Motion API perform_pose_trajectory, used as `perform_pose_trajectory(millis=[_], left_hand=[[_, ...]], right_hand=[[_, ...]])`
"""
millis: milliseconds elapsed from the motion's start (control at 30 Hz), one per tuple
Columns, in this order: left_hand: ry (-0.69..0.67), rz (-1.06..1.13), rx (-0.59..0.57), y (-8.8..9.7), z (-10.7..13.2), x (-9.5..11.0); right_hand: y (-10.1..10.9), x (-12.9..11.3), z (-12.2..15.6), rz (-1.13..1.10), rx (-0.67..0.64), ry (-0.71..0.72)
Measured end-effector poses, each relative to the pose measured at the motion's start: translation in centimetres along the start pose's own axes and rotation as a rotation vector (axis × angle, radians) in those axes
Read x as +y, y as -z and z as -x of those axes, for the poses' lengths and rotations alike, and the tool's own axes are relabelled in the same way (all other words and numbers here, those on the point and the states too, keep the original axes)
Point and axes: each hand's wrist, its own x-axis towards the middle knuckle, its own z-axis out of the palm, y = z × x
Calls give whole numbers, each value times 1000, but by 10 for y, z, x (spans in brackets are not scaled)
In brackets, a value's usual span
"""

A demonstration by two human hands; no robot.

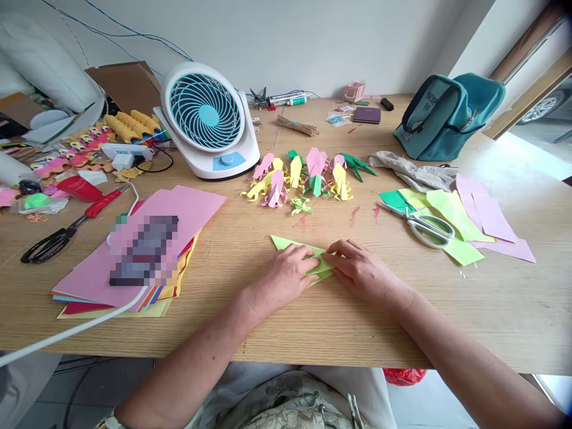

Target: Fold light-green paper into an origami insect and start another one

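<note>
A folded sheet of light-green paper [286, 241] lies on the wooden table in front of me, one pointed corner sticking out to the left. My left hand [292, 271] holds it down with bent fingers near its middle. On its right end, the fingers of my right hand [355, 265] grip the paper, meeting the left fingertips closely. Both hands cover much of the sheet, so its full fold is hidden. Beyond them stands a group of folded paper figures, among them a pink one [316, 162], a yellow one [340, 182] and a small green one [301, 205].
Scissors [431, 231] rest on green and pink paper scraps [500, 217] at right. A stack of coloured paper [196, 205] with a blurred dark object lies left. Behind are a white fan [208, 113], a grey cloth [415, 173] and a teal bag [442, 119]. A white cable [89, 328] crosses the left edge.
</note>
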Motion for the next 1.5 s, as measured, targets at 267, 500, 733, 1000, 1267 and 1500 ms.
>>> perform_pose_trajectory(millis=[267,500,733,1000,1267,1500], left_hand=[[-13,-62,27,-11,2,-2],[-29,-72,90,-20,5,-5],[8,-154,26,-16,5,3],[30,-196,-23,-17,4,5],[78,-218,-23,-25,17,9],[17,-223,-24,-9,10,16]], right_hand=[[1,5,4,7,-22,45],[-1,2,6,49,-31,41],[-4,2,11,181,-15,52],[-3,2,15,187,46,88],[-2,-1,25,207,81,64],[0,5,30,168,121,31]])
